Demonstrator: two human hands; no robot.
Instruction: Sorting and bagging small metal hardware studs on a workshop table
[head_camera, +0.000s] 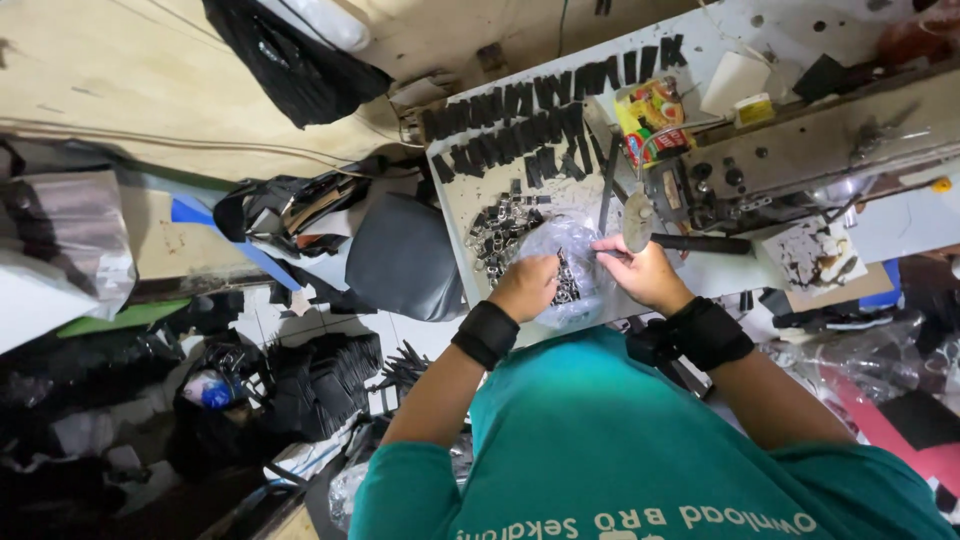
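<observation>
Clear plastic bag (570, 245), left hand (527, 287) curled inside, right hand (645, 275) pinching rim

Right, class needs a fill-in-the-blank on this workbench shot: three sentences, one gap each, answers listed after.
1. Both hands, left hand and right hand, work at a clear ____ bag holding small metal parts.
2. Each wrist wears a ____ wristband.
3. Rows of black strips lie on the white table, and the person wears a ____ shirt.

Missing words: plastic; black; green
</observation>
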